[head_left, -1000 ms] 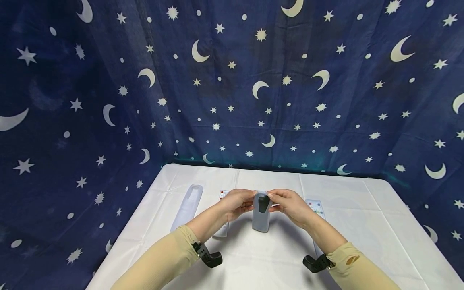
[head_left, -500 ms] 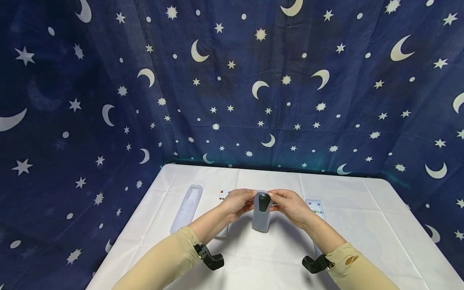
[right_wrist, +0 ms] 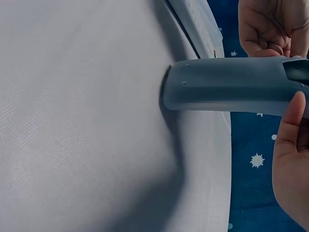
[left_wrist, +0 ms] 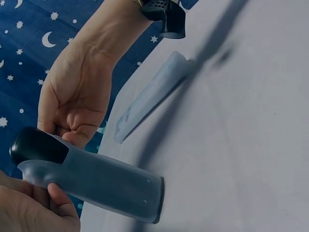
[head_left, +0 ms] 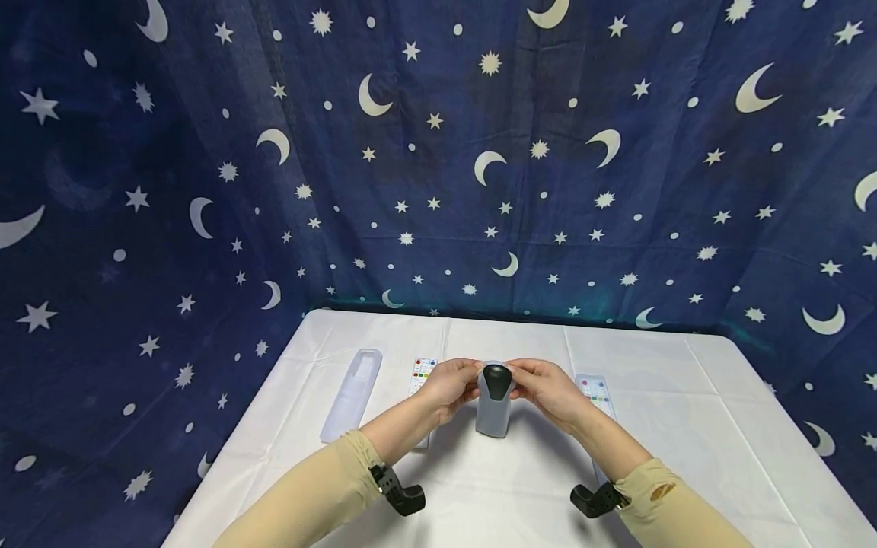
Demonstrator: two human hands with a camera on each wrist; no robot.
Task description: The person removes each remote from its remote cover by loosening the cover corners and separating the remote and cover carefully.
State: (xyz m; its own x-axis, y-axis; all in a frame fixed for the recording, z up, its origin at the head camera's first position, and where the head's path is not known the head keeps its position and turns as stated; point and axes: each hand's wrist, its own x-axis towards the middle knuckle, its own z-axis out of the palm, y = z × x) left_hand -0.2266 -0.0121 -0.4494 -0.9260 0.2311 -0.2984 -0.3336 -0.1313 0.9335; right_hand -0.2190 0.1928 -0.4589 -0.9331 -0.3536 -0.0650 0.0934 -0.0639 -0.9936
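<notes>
A translucent silicone cover (head_left: pixel 492 420) stands nearly upright, its lower end on the white tabletop, around a dark remote control (head_left: pixel 497 380). The remote's black rounded end shows through the opening at the top; the rest is inside the cover. My left hand (head_left: pixel 448 387) pinches the cover's upper left edge. On the opposite edge, the fingers and thumb of my right hand (head_left: pixel 548 390) grip it. In the left wrist view the black end bulges out past the cover's rim, between both hands. The right wrist view shows my right thumb along the cover's side near the opening.
An unfilled translucent cover (head_left: pixel 352 396) lies at the left. A white remote (head_left: pixel 425 367) with coloured buttons is partly behind my left forearm. Another remote in a translucent cover (head_left: pixel 594 388) lies at the right, partly behind my right forearm. A starry curtain (head_left: pixel 438 152) hangs behind.
More of the remote's black end shows at the cover's top opening, and it looks wider. My left forearm has shifted slightly right; both hands keep their hold.
</notes>
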